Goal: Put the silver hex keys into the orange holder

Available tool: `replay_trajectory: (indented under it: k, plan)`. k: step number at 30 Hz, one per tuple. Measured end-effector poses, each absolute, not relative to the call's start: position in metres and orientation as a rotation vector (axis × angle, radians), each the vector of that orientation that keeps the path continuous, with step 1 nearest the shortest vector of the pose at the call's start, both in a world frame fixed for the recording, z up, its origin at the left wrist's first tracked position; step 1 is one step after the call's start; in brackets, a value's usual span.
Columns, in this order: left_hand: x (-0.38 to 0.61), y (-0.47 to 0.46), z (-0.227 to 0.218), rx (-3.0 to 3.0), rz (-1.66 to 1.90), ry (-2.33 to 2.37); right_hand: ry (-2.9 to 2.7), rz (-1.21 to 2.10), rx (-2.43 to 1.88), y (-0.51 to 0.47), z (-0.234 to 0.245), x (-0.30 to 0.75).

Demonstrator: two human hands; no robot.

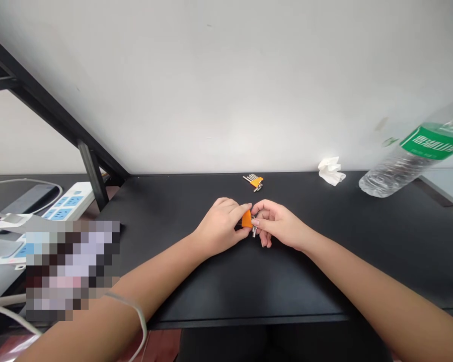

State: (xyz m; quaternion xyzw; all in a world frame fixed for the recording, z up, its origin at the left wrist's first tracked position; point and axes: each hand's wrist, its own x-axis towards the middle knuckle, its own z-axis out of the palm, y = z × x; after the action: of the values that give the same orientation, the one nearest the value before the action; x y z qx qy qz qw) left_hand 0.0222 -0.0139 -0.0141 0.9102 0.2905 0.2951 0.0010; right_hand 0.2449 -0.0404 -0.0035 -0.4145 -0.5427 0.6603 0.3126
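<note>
Both hands meet over the middle of a black tabletop [211, 281]. My left hand [221, 225] is closed, pinching a small orange holder [246, 219] between thumb and fingers. My right hand [277, 223] is closed too, its fingertips gripping a small silver hex key [254, 230] that sticks out of that holder. A second orange holder [254, 181] with several silver hex keys fanned out lies farther back near the wall, untouched.
A crumpled white tissue [331, 171] lies at the back right. A clear plastic water bottle [411, 161] with a green label leans at the far right. At the left are a white power strip [70, 203], cables and a black metal frame [90, 171].
</note>
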Motion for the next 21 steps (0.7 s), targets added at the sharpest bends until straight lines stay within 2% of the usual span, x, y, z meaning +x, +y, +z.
replay_trajectory:
  k: [8,11,17,21]
  plan:
    - [0.026,-0.016,-0.014,2.966,0.997,0.932,-1.295,1.828,-1.105,-0.039,-0.003,0.248]
    - [0.026,-0.018,-0.013,2.977,0.995,0.920,-1.429,1.758,-1.142,-0.039,-0.002,0.248]
    - [0.025,-0.017,-0.014,2.933,1.002,0.903,-1.815,1.351,-1.323,-0.040,0.000,0.250]
    - [0.020,-0.011,-0.015,2.943,0.834,0.982,-2.165,0.693,-1.384,-0.031,-0.001,0.271]
